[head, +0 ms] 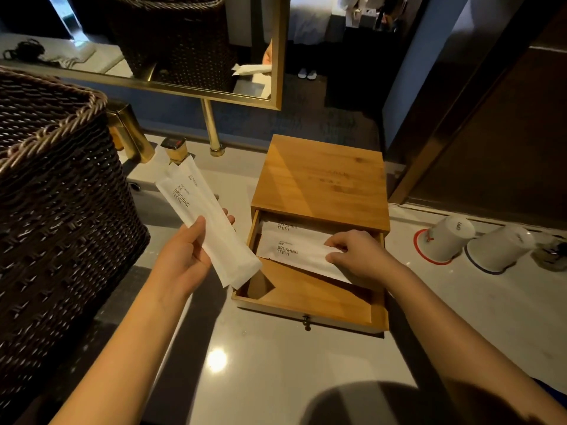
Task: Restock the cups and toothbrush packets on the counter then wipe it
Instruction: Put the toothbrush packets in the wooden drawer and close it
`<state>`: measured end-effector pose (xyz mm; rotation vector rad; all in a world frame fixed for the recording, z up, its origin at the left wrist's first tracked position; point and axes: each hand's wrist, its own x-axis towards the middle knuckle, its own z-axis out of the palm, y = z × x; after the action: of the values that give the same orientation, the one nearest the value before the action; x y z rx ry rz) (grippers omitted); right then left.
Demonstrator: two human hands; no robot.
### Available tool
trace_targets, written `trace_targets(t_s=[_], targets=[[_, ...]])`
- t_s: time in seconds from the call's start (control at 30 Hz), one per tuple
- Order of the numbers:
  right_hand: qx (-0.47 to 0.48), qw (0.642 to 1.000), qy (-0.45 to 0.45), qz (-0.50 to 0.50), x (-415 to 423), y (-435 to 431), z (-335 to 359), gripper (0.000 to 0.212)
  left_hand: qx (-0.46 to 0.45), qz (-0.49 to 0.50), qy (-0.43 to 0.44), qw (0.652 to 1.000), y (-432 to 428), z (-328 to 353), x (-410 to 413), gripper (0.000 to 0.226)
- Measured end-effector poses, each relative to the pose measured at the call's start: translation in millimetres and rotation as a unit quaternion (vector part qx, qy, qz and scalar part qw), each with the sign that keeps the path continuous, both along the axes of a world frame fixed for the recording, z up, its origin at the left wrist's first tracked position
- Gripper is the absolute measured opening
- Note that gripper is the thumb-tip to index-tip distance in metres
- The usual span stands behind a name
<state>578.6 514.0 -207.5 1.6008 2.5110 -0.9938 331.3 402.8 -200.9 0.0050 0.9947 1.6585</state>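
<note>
A bamboo box stands on the pale counter with its drawer pulled out toward me. My left hand holds a white toothbrush packet marked BRUSHING TEETH, tilted, just left of the drawer. My right hand pinches the right end of another white packet lying in the drawer, with a further packet behind it. Two white cups sit upside down on round coasters at the right.
A large dark wicker basket fills the left side beside my left arm. Gold tap fittings and a gold-framed mirror stand behind. A dark wooden wall panel borders the right. A small dark object lies past the cups.
</note>
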Motion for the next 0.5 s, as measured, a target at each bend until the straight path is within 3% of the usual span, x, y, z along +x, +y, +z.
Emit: trace_targets(t_s=[0.23,0.5], targets=[[0.15,0.988,-0.012,0.031,-9,-5,-18,0.031,-0.003,0.0,0.001,1.0,-5,-3,5,0.019],[0.199,0.979,0.011,0.046,-5,-8,-39,0.03,-0.007,-0.006,-0.008,1.0,-2,-2,15,0.025]])
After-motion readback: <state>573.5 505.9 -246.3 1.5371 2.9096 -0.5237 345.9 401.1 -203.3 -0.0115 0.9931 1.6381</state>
